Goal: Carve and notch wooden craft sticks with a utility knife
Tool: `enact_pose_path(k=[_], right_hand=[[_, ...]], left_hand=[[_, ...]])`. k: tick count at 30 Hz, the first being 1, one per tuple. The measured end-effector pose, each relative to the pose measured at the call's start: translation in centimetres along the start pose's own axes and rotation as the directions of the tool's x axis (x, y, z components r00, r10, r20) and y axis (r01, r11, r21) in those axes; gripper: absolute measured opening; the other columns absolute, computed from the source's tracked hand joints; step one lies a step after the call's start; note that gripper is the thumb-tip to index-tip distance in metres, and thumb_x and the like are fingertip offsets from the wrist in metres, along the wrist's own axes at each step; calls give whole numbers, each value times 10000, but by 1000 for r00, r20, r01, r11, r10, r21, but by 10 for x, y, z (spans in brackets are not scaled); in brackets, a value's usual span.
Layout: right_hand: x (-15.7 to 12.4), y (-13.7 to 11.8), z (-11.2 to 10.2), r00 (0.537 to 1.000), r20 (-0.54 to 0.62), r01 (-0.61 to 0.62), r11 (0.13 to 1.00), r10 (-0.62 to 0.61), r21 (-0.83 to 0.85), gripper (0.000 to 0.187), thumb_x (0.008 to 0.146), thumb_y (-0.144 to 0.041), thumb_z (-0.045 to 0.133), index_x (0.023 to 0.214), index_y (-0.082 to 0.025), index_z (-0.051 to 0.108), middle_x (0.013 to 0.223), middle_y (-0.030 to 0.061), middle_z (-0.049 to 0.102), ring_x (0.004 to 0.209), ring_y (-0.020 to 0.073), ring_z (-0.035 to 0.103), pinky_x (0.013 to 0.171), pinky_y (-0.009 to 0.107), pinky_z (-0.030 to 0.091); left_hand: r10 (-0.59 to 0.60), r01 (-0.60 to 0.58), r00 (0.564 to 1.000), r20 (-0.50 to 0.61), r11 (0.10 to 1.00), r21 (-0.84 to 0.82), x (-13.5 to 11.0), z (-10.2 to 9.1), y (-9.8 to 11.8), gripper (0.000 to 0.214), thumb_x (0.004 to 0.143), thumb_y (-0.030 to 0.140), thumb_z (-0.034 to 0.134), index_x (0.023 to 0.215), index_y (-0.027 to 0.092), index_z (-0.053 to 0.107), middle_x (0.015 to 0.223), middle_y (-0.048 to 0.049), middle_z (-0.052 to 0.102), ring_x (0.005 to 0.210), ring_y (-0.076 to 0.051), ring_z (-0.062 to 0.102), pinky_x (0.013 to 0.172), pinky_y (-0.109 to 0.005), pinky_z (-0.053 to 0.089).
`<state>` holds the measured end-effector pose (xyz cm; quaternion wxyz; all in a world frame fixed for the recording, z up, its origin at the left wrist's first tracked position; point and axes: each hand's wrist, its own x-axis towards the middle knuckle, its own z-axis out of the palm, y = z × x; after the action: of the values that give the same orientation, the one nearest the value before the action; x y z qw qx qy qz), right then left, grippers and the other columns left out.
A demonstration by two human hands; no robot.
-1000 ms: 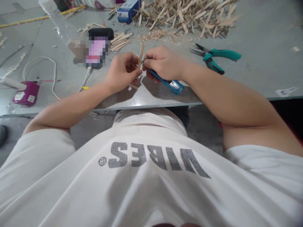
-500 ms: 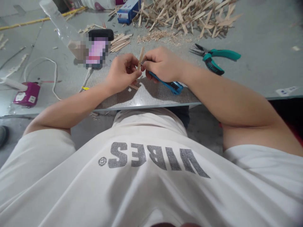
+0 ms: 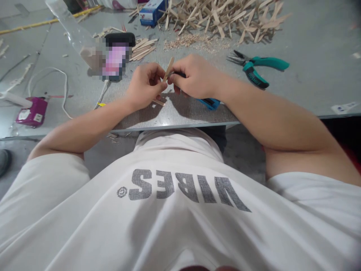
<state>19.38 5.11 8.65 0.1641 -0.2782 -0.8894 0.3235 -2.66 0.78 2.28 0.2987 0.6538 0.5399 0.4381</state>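
Note:
My left hand (image 3: 145, 86) pinches a flat wooden stick (image 3: 169, 67), which stands tilted to the right above the grey table (image 3: 310, 71). My right hand (image 3: 194, 75) is closed round a blue utility knife (image 3: 209, 102); its blue end sticks out under the palm, and its front end meets the stick between my two hands. A second short wooden piece (image 3: 158, 102) lies on the table under my left hand.
Teal-handled pliers (image 3: 258, 67) lie right of my hands. A heap of wooden sticks (image 3: 225, 17) and shavings (image 3: 194, 41) fill the far side, with a blue box (image 3: 152, 13). A phone (image 3: 115, 58), a white cable (image 3: 63, 88) and a magenta plug block (image 3: 31, 113) sit left.
The stick has tipped further to the right. My right hand has turned, so most of the knife's blue body is hidden under it now.

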Motion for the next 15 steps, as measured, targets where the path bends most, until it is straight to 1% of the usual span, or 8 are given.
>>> enact_pose_path(k=[2,6,8,10,12,15], right_hand=[[0,0,0,1000,1,11,1000,-11,13,341,1071,-4,565,805,-195,660,705,1,681,556,135,606,634,308,437],[-1,0,-1,1000,-3,10,1000,-10,28,337,1068,6,579,805,-182,677,701,-11,679,532,111,587,615,299,428],[-1,-1,-1,1000,1,-4,999,4,47,358,1068,-2,575,775,-189,661,700,-8,687,523,102,586,589,300,424],[0,0,0,1000,7,-25,998,25,65,388,1077,-29,574,734,-204,627,705,-1,707,514,92,583,564,303,415],[2,2,1,998,13,-70,995,69,78,404,1106,-113,609,717,-221,624,713,6,730,540,85,596,573,309,415],[5,5,3,989,20,-151,985,150,80,403,1129,-334,693,735,-252,681,715,26,752,649,111,664,633,340,449]], left_hand=[[-12,12,1000,13,1000,-5,1,-1,-1,398,877,372,1041,910,309,649,632,56,637,595,-179,610,602,-371,533],[-36,37,999,24,999,-36,-1,-1,2,359,903,303,1017,922,298,659,694,37,686,583,-164,586,572,-383,505],[-45,46,999,26,997,-62,-2,-1,5,362,914,317,1007,896,292,646,714,33,700,585,-152,586,555,-373,496],[-51,54,998,39,995,-84,-3,-2,7,384,922,370,1001,865,289,630,729,28,711,594,-148,598,559,-370,506],[-61,66,996,58,993,-93,-3,-2,8,406,921,436,1000,857,297,625,744,24,725,610,-153,614,574,-378,530],[-81,85,995,65,994,-72,-3,-3,8,438,926,539,996,869,321,620,749,24,726,631,-166,637,600,-398,568]])
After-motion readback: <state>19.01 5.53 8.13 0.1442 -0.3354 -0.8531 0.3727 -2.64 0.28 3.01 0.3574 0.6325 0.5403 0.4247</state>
